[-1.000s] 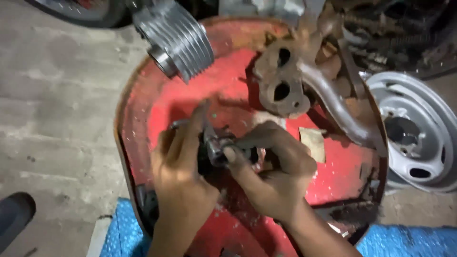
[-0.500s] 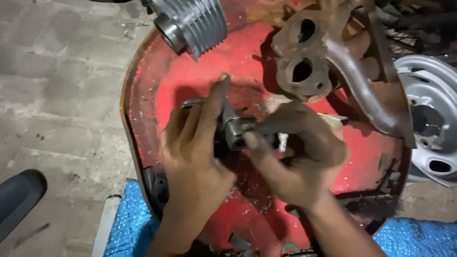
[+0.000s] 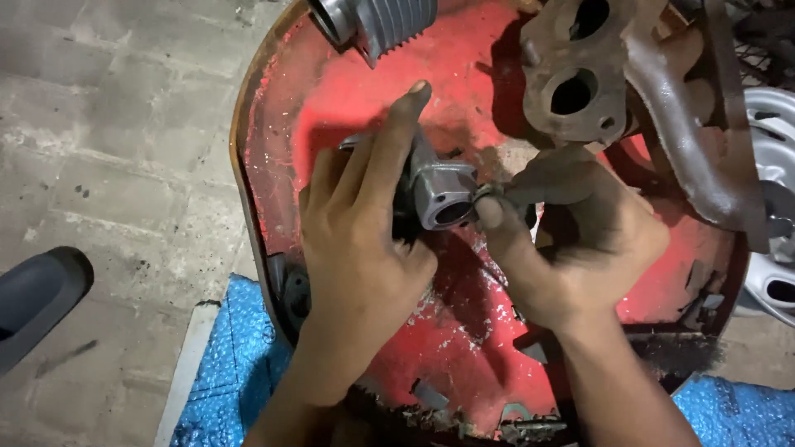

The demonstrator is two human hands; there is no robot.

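Observation:
My left hand [image 3: 360,240] grips a small grey metal part [image 3: 439,192] with a round open port, holding it above a red, rusty-rimmed metal panel [image 3: 489,83]. The index finger stretches up past the part. My right hand [image 3: 563,240] pinches a small thin ring-like piece [image 3: 483,192] between thumb and forefinger, right at the edge of the part's port. Most of the part's body is hidden behind my left fingers.
A ribbed silver cylinder [image 3: 377,21] lies at the panel's top. A rusty manifold [image 3: 580,83] with two round openings and a curved pipe sits at the upper right. A white wheel rim [image 3: 774,182] is at the right edge. Blue bubble sheet [image 3: 224,364] and a dark shoe [image 3: 37,298] lie on the concrete floor.
The view has closed in on the hands. My right hand has shifted from wrapping the part to pinching the small ring at its port; the left index finger has lifted.

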